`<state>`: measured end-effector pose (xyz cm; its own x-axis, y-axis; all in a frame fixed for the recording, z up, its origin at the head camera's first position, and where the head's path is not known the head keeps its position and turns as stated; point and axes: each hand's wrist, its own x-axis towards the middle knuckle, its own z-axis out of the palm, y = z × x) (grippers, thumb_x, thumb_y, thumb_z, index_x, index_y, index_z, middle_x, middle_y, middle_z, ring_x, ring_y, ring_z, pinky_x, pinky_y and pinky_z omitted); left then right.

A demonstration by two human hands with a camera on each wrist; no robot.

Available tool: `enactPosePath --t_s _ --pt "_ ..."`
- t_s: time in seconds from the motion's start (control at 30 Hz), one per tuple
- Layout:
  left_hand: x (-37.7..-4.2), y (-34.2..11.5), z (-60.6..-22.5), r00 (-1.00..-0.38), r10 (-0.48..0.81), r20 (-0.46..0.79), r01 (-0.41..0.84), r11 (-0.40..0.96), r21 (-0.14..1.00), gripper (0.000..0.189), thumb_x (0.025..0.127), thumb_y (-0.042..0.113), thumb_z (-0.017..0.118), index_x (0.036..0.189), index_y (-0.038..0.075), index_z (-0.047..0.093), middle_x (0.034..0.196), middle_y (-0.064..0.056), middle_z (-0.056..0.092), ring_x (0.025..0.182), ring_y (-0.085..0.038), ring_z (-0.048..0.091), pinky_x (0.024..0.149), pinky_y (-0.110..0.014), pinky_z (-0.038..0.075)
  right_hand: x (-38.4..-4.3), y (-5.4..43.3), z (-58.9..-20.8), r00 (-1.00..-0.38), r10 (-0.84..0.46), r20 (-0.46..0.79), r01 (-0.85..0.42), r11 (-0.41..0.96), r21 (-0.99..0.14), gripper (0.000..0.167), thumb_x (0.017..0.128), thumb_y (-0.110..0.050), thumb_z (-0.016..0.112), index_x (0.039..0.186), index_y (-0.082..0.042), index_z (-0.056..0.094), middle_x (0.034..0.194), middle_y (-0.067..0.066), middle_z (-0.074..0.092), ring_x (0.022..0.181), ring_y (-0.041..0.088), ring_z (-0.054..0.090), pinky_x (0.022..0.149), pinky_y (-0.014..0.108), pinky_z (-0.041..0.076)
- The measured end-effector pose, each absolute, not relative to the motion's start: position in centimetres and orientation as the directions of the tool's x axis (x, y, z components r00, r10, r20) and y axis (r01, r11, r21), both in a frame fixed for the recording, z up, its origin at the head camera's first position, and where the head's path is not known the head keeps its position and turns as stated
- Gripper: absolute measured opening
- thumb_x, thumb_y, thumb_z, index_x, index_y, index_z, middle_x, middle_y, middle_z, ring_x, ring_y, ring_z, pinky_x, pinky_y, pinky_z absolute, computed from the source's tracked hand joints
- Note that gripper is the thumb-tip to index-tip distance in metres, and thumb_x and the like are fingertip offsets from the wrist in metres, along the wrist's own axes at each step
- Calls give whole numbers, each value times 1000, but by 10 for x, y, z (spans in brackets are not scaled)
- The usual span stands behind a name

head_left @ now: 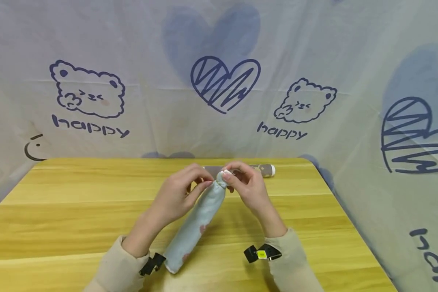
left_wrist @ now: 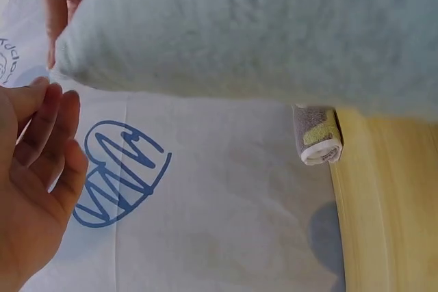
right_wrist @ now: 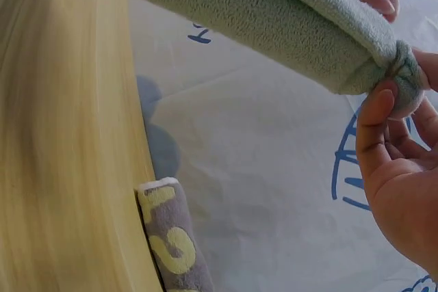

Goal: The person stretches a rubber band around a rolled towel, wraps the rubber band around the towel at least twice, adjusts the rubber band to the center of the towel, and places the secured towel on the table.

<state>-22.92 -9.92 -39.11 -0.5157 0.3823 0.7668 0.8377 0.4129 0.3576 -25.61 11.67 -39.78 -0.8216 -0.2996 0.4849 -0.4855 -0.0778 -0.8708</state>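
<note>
A pale blue-green rolled towel (head_left: 195, 225) with reddish patches slants up between both hands. Near its upper end a narrow cinched neck (right_wrist: 393, 68) sets off a small rounded knob (right_wrist: 409, 97), and a thin brownish line crosses the neck. My right hand (head_left: 251, 187) grips that knob between thumb and fingers. At the neck's other side, my left hand (head_left: 177, 192) pinches with thumb and index fingertips. In the left wrist view, the towel (left_wrist: 239, 32) fills the top, and those left fingertips (left_wrist: 49, 87) meet right at its tip.
A second rolled towel, grey-brown with yellow shapes (head_left: 267, 170), lies near the far edge of the wooden table (head_left: 76, 227), partly behind my right hand. Pale cloth (head_left: 157, 101) printed with bears and hearts hangs behind and beside the table.
</note>
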Motion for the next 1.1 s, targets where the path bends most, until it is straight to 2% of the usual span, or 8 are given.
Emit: enactPosePath --t_s 0.2,0.3,0.5,0.6,0.73,0.97,1.03,1.1 --pt "-232 -98 -394 -445 383 810 867 411 282 7 94 8 78 100 9 76 97 1 69 80 -12 66 68 -24 55 -251 114 -398 -803 -327 497 -502 -76 -861 16 97 2 66 111 11 65 103 3 68 75 12 57 63 22 51" --pt "-232 -97 -394 -428 372 824 868 424 259 4 95 11 77 98 8 77 96 0 70 79 -12 66 66 -24 55 -250 113 -398 -797 -324 509 -514 -78 -854 14 98 3 66 110 10 65 103 3 68 75 12 57 63 23 51" --pt "-231 -96 -392 -324 330 887 872 468 144 10 84 -1 83 89 7 80 89 -3 72 79 -18 71 67 -30 59 -248 107 -397 -778 -312 546 -544 -101 -833 13 98 1 67 106 11 66 102 3 68 73 12 56 62 22 51" --pt "-230 -95 -392 -305 317 898 867 482 124 8 85 0 83 88 7 80 88 -4 73 80 -20 71 69 -32 60 -246 104 -397 -771 -293 565 -563 -100 -820 11 99 1 67 105 10 66 101 5 68 72 11 56 61 22 50" --pt "-229 -92 -394 -348 335 876 845 518 137 7 89 7 82 91 7 75 91 -3 72 80 -19 70 68 -31 60 -245 99 -399 -769 -261 583 -587 -72 -806 8 98 4 66 103 10 65 99 14 67 71 11 56 59 23 50" --pt "-230 -90 -400 -528 427 735 778 590 216 10 98 10 71 98 7 62 96 -3 62 76 -14 60 62 -28 54 -243 91 -400 -817 -196 543 -552 -8 -834 7 97 5 66 101 10 65 97 23 65 69 10 55 59 23 49" --pt "-231 -91 -400 -526 428 735 788 570 232 10 97 9 72 99 6 63 97 -3 62 77 -13 60 64 -27 54 -244 91 -401 -829 -188 526 -536 2 -844 8 97 4 67 101 10 65 96 22 65 69 10 55 59 23 49" --pt "-233 -92 -401 -487 423 764 819 526 231 11 94 7 75 99 6 65 97 -3 64 78 -13 62 66 -27 56 -244 91 -401 -836 -192 514 -524 5 -851 8 97 4 67 102 10 65 95 21 65 69 11 55 59 23 50"
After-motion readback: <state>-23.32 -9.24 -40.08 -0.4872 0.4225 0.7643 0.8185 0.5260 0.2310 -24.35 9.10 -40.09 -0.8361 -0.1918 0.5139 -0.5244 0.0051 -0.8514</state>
